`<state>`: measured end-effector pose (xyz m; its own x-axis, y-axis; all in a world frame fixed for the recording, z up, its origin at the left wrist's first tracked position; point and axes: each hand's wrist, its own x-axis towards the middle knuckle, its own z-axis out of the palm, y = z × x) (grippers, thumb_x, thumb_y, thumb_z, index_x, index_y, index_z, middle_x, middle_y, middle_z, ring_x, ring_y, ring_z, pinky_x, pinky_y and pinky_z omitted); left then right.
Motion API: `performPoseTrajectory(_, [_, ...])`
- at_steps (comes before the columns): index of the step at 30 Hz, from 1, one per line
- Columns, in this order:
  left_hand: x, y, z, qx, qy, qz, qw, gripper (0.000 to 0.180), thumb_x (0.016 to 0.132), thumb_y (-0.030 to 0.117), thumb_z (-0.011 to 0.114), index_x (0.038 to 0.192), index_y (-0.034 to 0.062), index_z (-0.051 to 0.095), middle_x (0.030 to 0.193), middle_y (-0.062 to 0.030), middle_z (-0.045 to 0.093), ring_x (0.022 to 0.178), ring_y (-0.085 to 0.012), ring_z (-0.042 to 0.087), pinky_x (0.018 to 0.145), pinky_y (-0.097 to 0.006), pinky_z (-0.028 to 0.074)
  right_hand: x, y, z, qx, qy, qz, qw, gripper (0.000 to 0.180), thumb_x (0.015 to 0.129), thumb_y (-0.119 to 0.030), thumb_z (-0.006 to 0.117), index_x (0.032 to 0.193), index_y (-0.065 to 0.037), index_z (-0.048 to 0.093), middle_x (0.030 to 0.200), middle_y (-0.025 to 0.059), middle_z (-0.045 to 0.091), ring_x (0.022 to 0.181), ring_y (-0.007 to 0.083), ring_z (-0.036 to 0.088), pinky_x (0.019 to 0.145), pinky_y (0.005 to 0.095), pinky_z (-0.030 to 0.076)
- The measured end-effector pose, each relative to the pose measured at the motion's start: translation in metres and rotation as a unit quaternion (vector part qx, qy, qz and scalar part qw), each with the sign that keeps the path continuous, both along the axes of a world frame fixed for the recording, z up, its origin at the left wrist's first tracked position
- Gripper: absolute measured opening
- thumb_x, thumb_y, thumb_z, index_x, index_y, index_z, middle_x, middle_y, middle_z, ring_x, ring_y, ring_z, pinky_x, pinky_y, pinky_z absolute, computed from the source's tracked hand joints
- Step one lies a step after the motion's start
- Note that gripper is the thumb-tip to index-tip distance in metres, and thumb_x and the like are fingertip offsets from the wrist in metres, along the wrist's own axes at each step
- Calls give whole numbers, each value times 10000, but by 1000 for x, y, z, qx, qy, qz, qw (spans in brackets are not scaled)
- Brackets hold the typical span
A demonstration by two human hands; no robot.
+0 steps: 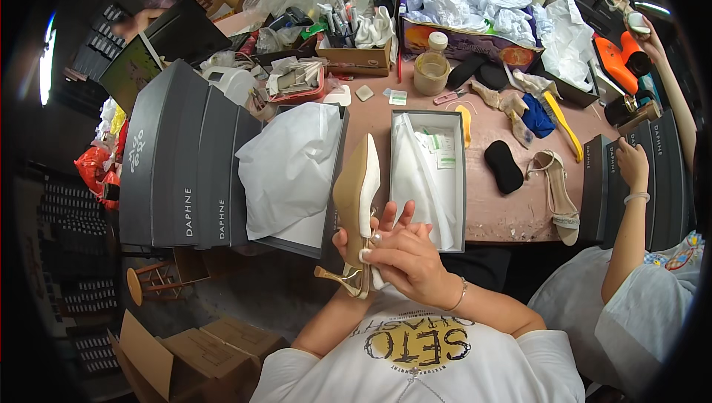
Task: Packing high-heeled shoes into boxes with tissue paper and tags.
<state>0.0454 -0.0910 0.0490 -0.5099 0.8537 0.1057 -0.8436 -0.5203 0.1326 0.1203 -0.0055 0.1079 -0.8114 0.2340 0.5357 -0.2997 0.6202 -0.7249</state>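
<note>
Gold-heeled, tan-soled, white pointed-toe shoe (356,186): clasped in left grip (387,217), toe (366,152) above grip, heel (338,278) below. Right grip (411,258): fingers bent at shoe's rear; pinch cannot be told. Likely light, stiff-soled, easily scuffed; hold at waist.

Shoe (368,197) white, sole (350,189) tan; shoeboxes (159,188) grey; brush (564,127) yellow.

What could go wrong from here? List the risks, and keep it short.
The pale high-heeled shoe could slip from the left hand and drop; its heel end appears beyond the near edge of the table.
The strappy sandal lies with its toe near that edge, so a stray arm might knock it off.
</note>
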Motion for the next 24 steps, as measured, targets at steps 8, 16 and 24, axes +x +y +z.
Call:
performPoseTrajectory(8, [-1,4,2,41,-8,-5,999,482,840,644,493,1054,259,690,1337,19,533,1374,-276,288,1124,-630,95,-3,0,4,25,11,-13,1000,327,706,-5,726,1013,-103,673,993,45,650,763,183,562,725,311,345])
performPoseTrajectory(16, [-5,5,-3,38,-18,6,999,478,834,622,512,1058,238,688,1338,4,533,1376,-278,279,1126,-622,98,-4,0,5,61,16,2,998,378,692,-12,714,1053,-114,670,999,33,635,813,184,578,721,325,346])
performPoseTrajectory(24, [-22,9,-1,20,4,1,1000,455,836,560,529,1055,195,691,1369,9,496,1395,-246,238,1139,-619,96,7,-17,-10,74,32,37,996,413,687,-72,703,1096,-103,649,895,-21,594,813,151,552,704,326,349])
